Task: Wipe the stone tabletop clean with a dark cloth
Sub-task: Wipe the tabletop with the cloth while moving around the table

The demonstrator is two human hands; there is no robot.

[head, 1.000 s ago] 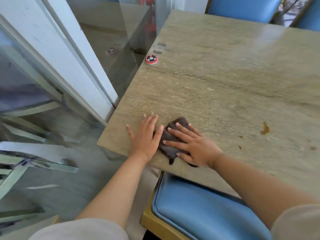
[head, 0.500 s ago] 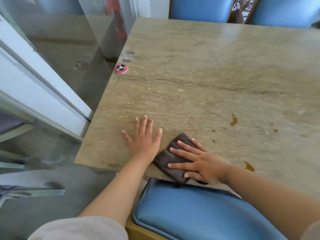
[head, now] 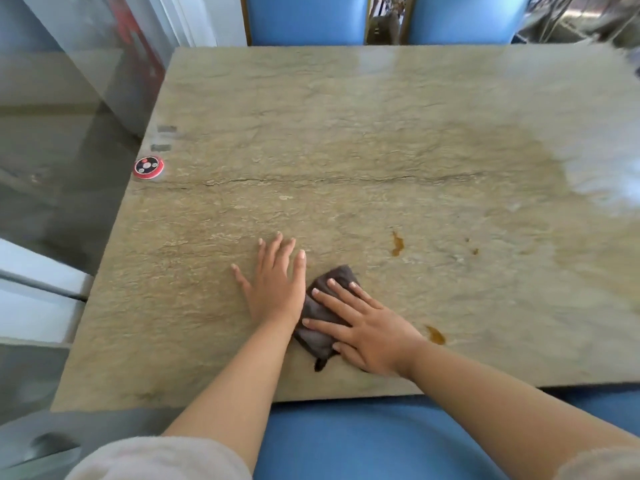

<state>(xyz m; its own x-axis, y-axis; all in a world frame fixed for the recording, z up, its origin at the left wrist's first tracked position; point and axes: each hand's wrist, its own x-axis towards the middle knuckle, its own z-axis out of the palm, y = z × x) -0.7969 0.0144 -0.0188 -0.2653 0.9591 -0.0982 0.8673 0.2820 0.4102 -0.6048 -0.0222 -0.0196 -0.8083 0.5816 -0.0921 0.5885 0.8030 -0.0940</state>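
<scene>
Dark cloth (head: 320, 315), two hands (head: 322, 306), three stains (head: 397, 244).

Two blue upholstered chair backs (head: 306, 19) (head: 462, 19) at far side of table, wooden-framed gap between them. Blue seat cushion (head: 374, 441) at near edge. Glass partition (head: 69, 140) along left — white frame (head: 38, 271) below, grey floor (head: 20, 382) beyond. Daylight glare at right.
</scene>
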